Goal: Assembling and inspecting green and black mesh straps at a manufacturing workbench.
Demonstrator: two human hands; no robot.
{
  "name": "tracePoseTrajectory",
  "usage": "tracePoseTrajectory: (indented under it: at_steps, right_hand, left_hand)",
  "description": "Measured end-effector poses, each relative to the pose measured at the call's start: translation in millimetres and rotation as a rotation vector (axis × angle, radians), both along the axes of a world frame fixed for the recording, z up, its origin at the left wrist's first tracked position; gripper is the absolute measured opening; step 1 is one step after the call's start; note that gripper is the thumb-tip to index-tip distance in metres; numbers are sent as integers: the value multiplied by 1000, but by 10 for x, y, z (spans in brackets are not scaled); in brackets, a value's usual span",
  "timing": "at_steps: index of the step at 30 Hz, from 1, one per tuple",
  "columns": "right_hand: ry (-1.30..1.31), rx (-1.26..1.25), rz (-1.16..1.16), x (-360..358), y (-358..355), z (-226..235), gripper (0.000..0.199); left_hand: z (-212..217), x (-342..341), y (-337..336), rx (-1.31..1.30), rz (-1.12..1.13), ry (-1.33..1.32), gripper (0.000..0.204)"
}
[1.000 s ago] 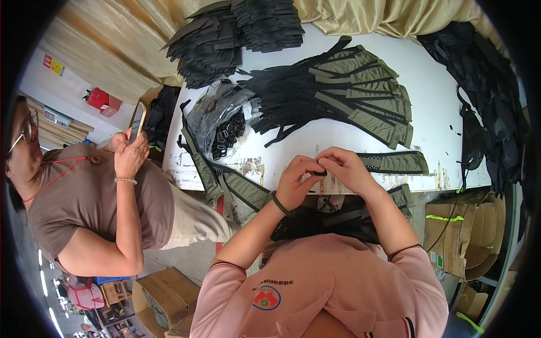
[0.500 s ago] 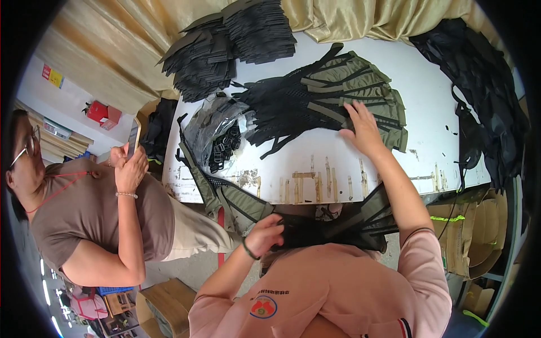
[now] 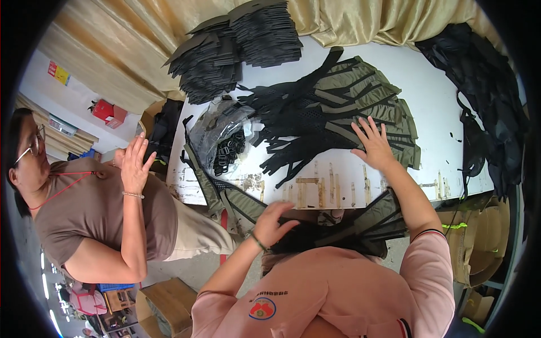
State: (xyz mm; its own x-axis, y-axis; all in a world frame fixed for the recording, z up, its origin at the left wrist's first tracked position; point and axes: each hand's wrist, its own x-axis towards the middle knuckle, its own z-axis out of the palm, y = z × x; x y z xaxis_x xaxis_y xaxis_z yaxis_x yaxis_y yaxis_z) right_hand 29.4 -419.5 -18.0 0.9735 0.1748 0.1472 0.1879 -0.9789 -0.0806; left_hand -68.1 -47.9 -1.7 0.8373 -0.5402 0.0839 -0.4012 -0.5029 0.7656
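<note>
On the white table lies a fanned pile of shoulder straps (image 3: 360,84), olive-green fabric at one end and black mesh and webbing at the other. My right hand (image 3: 375,147) rests on the pile's near green part, fingers spread. At the table's front edge my left hand (image 3: 273,226) is open, thumb apart from the fingers, just above black fabric. This black and olive strapped piece (image 3: 242,204) lies across my lap, one strap running up onto the table at the left. Nothing shows in either hand.
A clear plastic bag (image 3: 217,127) of black buckles (image 3: 230,151) sits left of the pile. Black flat pieces (image 3: 265,34) are stacked behind. Black fabric (image 3: 479,84) hangs over the table's right side. A co-worker (image 3: 107,214) stands at the left; cardboard boxes (image 3: 163,301) flank the table.
My left hand has lifted slightly and uncurled from the black fabric. My right hand stays spread on the straps, whose near part now fans further toward me. The co-worker's fingers have shifted over the phone.
</note>
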Motion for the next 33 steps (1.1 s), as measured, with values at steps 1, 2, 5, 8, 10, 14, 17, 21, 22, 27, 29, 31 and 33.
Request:
tracePoseTrajectory:
  at_steps: [1,2,5,8,10,14,17,21,22,27,29,31,33]
  right_hand:
    - [-1,-6,-6,-37,-32,-6,77]
    - [26,3,-15,-69,-67,-17,77]
    - [74,-12,-33,-138,-132,49,76]
    - [-108,-8,38,-230,-180,25,60]
    - [-133,-43,18,-300,-234,27,52]
    - [-290,25,43,-597,-146,191,39]
    - [-221,114,73,-882,-66,224,38]
    - [-115,233,282,-1156,129,163,43]
    - [-87,227,308,-1208,144,101,43]
    - [18,162,337,-1401,156,33,44]
    - [29,161,320,-1445,190,40,45]
    - [33,142,312,-1460,218,64,46]
    - [36,123,303,-1466,223,66,46]
  left_hand:
    - [-1,106,-149,58,-120,-159,59]
    - [-76,195,-290,78,-145,-179,63]
    - [-345,554,-598,217,-125,-285,70]
    - [-430,986,-744,339,-40,-316,71]
    - [-513,1278,-714,338,-2,-260,69]
    - [-536,1510,-540,90,23,-277,55]
    - [-302,1289,-685,39,110,-23,42]
    - [-286,983,-923,-657,108,1130,44]
    - [-299,952,-965,-802,133,1210,45]
    - [-477,1065,-1042,-706,126,1116,47]
    - [-488,1087,-1075,-623,104,1078,43]
    - [-492,1124,-1146,-443,82,875,23]
    - [-472,1136,-1105,-546,99,858,19]
